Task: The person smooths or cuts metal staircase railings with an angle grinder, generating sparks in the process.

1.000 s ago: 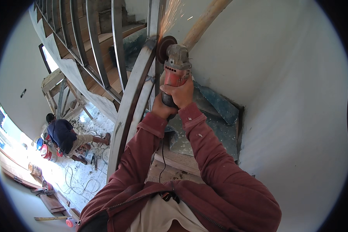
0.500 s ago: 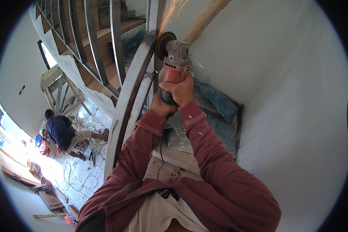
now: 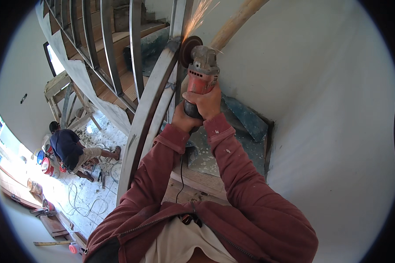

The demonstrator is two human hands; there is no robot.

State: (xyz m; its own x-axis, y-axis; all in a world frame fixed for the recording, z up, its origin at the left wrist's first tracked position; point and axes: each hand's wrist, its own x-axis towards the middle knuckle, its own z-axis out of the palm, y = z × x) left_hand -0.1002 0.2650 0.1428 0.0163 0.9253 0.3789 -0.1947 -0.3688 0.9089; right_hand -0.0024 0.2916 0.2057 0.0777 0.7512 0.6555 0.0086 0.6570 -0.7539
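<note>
A red angle grinder (image 3: pixel 201 74) is gripped by both hands, right hand (image 3: pixel 206 103) above left hand (image 3: pixel 183 119), fingers clamped around its body. Its disc (image 3: pixel 186 51) is pressed against the curved metal handrail (image 3: pixel 149 109), and sparks (image 3: pixel 196 17) are thrown upward.

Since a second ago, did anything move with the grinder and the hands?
Hardly anything. Both hands, left and right, still grip the grinder, its disc still pressed against the metal rail and throwing sparks. The person below has stayed crouched in about the same spot.

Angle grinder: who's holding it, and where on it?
Both hands grip the red angle grinder by its rear body: right hand higher up, left hand at the tail end, clear of the disc.
</note>
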